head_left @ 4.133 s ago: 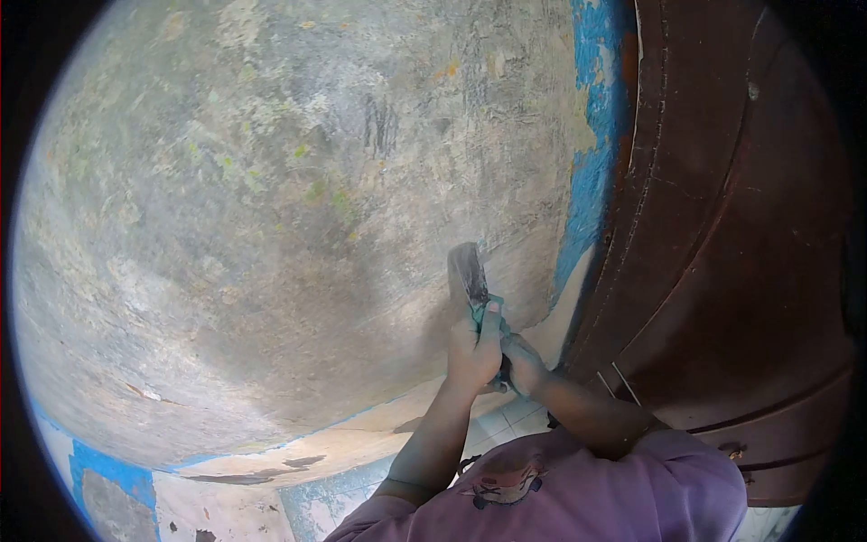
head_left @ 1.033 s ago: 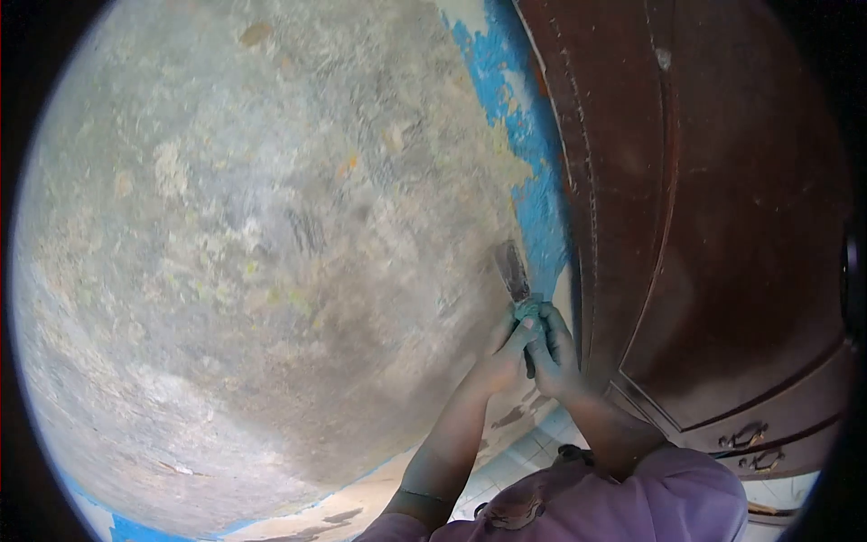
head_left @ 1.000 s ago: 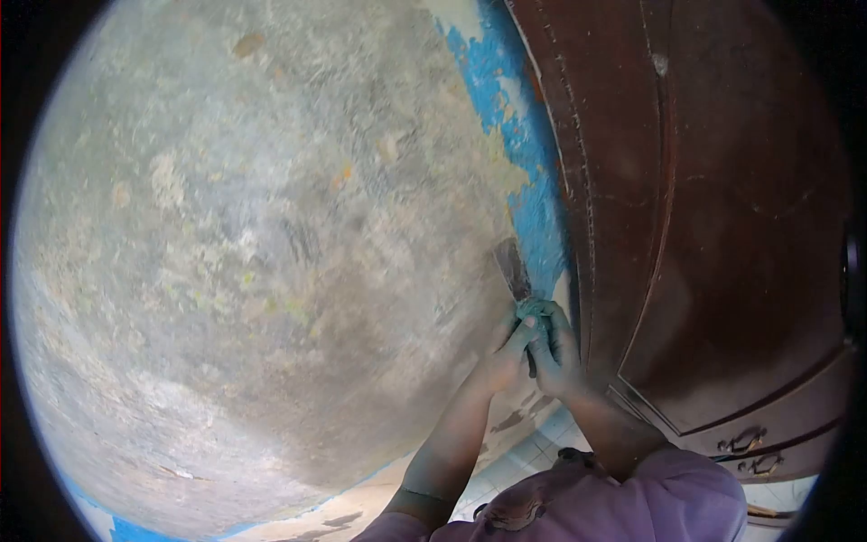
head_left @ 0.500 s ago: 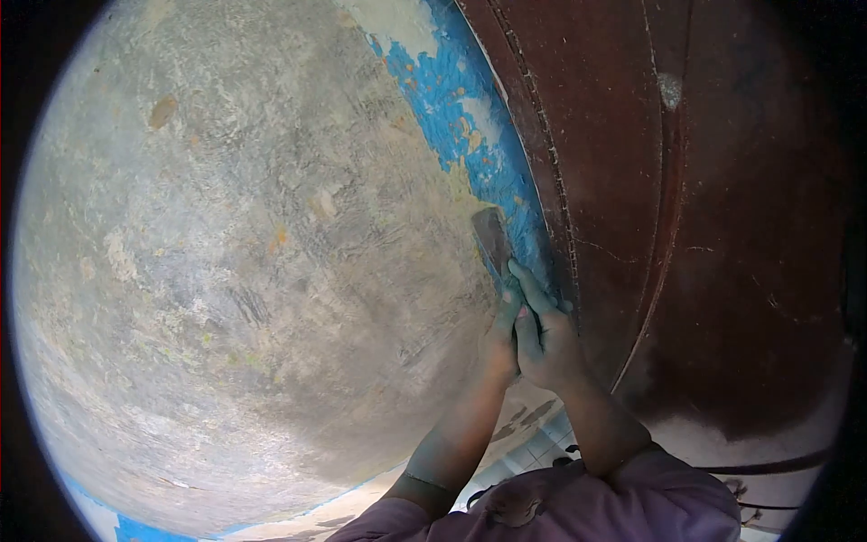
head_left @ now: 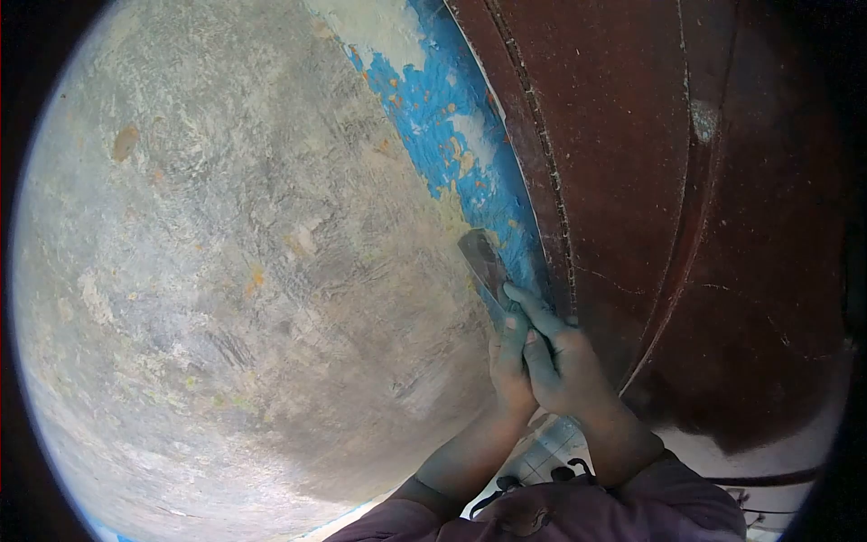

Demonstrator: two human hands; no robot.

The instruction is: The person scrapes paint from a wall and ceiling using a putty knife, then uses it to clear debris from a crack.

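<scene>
A scraper (head_left: 482,257) with a flat metal blade rests against the wall where bare plaster meets a strip of blue paint (head_left: 452,126). Its handle is hidden inside my closed hands. My left hand (head_left: 512,352) wraps the handle from the left, thumb on top. Pressed close beside it, my right hand (head_left: 562,354) also grips the tool, its index finger stretched toward the blade. Ragged edges and pale patches break up the blue paint, and its upper part borders a cream-coloured layer (head_left: 375,27).
Rough grey-beige plaster wall (head_left: 226,208) fills the left side. To the right stands a dark reddish-brown panel (head_left: 605,135) with raised, worn edging, close to my right hand. Light floor tiles (head_left: 546,452) show below, between my forearms.
The view has shifted, so wall and hands sit lower in the picture. The scraper blade now leans further left, still at the paint's edge. Both hands keep their grip.
</scene>
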